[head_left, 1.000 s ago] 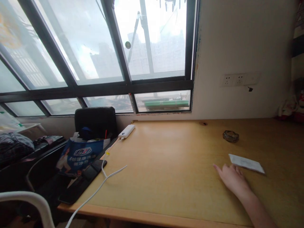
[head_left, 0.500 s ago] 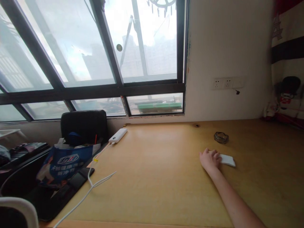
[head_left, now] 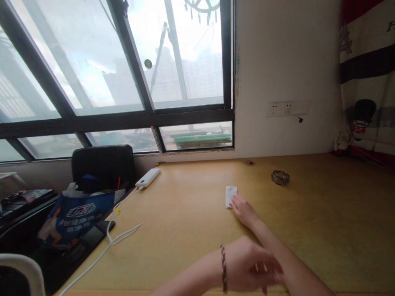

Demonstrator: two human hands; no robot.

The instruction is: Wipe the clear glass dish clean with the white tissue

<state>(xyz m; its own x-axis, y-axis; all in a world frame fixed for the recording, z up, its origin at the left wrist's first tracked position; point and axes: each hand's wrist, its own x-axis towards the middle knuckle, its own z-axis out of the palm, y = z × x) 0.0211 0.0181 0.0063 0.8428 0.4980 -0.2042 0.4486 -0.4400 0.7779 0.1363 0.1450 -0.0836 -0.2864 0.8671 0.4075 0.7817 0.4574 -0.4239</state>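
A folded white tissue (head_left: 230, 196) lies on the wooden tabletop, near the middle. My right hand (head_left: 243, 209) has its fingers closed at the tissue's right edge; the thumb is hard to make out. My left hand (head_left: 247, 265), with a braided bracelet (head_left: 223, 267) at the wrist, is in front at the bottom of the view. It overlaps my right forearm in the picture; whether they touch cannot be told. Its fingers are loosely bent and apart, slightly blurred, with nothing seen in them.
A glass ashtray (head_left: 280, 177) stands toward the back right of the table (head_left: 191, 234). At the left edge lie a white power bank (head_left: 148, 178) and a white cable (head_left: 108, 250). Beyond that edge are a blue bag (head_left: 82, 216) and a black chair (head_left: 103, 166).
My right hand and the tissue have moved left across the table, and the tissue is now turned upright in view. My left hand has come in from below. The view has shifted slightly right.
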